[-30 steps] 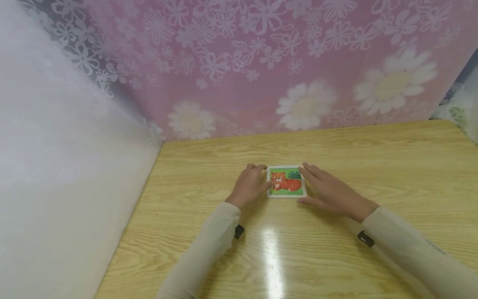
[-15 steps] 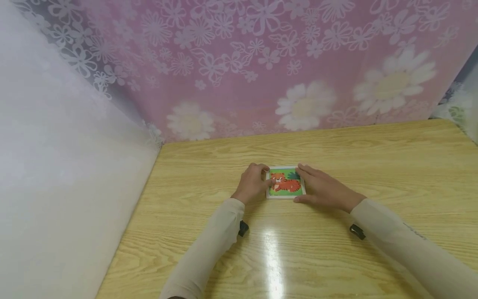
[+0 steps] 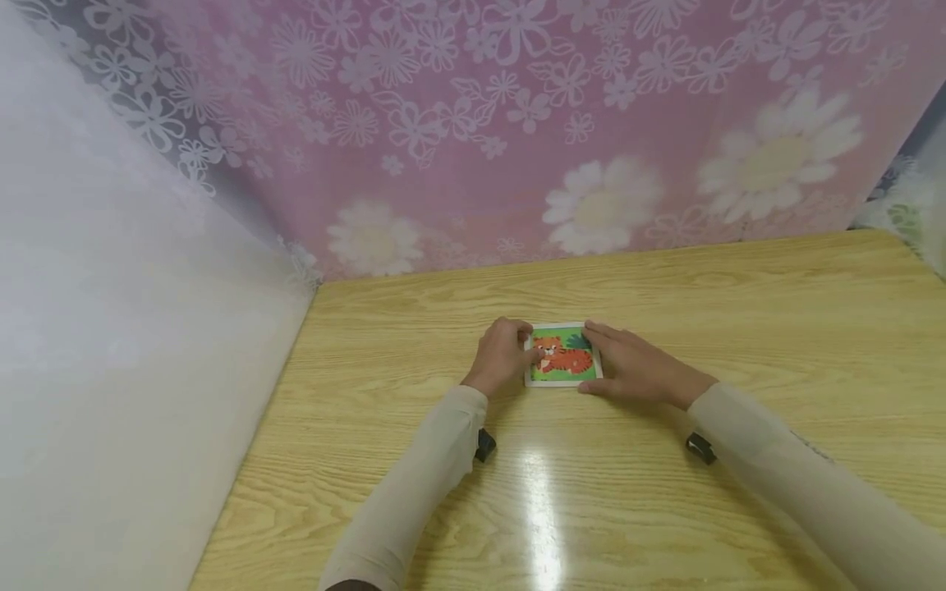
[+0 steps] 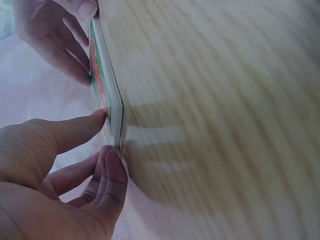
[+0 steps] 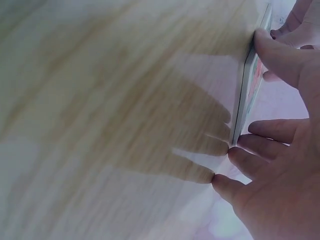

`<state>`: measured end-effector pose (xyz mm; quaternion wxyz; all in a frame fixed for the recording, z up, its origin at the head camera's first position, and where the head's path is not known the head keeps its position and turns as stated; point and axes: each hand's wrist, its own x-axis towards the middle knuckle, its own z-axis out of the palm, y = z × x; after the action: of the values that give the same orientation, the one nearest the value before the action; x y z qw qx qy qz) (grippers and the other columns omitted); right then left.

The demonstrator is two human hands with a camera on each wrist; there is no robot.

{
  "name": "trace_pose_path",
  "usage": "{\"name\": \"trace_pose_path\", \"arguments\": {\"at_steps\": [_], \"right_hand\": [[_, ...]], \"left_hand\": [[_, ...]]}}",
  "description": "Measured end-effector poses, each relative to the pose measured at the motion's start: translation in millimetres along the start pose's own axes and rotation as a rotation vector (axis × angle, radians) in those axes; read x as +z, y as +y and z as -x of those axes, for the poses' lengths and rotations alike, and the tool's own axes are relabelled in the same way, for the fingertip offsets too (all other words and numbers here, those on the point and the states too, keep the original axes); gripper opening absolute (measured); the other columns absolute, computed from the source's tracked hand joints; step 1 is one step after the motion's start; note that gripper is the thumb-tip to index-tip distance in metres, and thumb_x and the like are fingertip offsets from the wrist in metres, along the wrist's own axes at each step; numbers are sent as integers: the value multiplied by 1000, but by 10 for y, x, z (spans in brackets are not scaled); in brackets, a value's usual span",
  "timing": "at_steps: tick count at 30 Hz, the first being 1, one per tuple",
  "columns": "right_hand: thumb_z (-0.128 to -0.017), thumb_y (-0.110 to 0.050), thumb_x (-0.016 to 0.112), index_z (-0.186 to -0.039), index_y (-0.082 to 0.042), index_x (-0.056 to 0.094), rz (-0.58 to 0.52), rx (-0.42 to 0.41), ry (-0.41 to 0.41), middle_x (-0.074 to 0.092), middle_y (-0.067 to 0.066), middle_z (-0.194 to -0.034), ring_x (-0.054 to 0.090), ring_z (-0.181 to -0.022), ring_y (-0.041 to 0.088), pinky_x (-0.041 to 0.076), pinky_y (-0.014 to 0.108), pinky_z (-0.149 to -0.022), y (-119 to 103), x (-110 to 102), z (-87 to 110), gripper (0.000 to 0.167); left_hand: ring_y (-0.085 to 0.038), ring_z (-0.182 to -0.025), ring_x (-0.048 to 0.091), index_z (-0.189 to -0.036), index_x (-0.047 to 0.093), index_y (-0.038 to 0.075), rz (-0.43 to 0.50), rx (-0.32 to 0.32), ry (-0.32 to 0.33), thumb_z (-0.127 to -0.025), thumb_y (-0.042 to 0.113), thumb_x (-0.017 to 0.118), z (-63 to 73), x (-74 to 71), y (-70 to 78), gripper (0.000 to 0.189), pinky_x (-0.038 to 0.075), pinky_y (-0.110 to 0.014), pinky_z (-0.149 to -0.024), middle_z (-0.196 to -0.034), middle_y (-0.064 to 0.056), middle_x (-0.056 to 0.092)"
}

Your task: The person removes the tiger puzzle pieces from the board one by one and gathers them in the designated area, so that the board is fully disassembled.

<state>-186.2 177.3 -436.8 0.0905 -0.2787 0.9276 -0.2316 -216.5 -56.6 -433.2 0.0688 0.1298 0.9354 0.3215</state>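
A small picture board [image 3: 567,361] with a white border lies flat on the table, showing an orange tiger on green. My left hand [image 3: 501,357] grips its left side, thumb over the face and fingertips at the edge. The left wrist view shows the board's thin white edge [image 4: 116,112] just beside those fingertips. Around the right end is my right hand [image 3: 639,368], its thumb at the near edge and its index finger at the far right corner. Other fingertips [image 5: 240,152] meet the right edge and tabletop in the right wrist view.
The wood-grain table [image 3: 414,304] meets a pink flowered backdrop [image 3: 473,189] at the back and a white sheet [image 3: 148,328] on the left. Dark wrist devices [image 3: 700,448] sit under both sleeves. Glare [image 3: 543,517] shines on the near tabletop.
My right hand has slid left, closing in on the board's right end. My left hand has shifted slightly right and up. The board has barely moved.
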Motion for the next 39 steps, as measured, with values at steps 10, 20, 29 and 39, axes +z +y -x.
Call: {"name": "trace_pose_path", "arguments": {"at_steps": [10,20,29,39], "right_hand": [[-94,-42,73,-150,14,33,-25,1,6,25,33,-159,25,-147,49,22,65,-115,19,19,-57,89],[-95,-40,71,-150,5,42,20,-33,11,24,31,-160,24,-148,47,19,69,-114,58,25,-60,77],[-96,-39,71,-151,5,42,22,-20,-11,23,31,-160,22,-148,47,17,68,-115,21,14,-74,77],[-95,-36,72,-149,6,43,31,-30,-19,26,32,-159,25,-146,49,21,68,-114,-12,5,-71,75]], "left_hand": [[-18,-93,62,-127,69,1,70,-73,19,-91,17,79,-50,24,33,40,54,-34,-82,-108,-7,68],[-18,-96,63,-123,69,1,99,-111,55,-89,13,81,-91,46,62,38,54,-34,-85,-107,-5,68],[-19,-95,63,-121,70,3,123,-163,52,-88,13,82,-93,28,65,37,54,-35,-84,-106,-5,67],[-19,-95,62,-120,71,3,148,-174,48,-88,13,82,-82,31,50,36,53,-36,-85,-106,-5,67]]}}
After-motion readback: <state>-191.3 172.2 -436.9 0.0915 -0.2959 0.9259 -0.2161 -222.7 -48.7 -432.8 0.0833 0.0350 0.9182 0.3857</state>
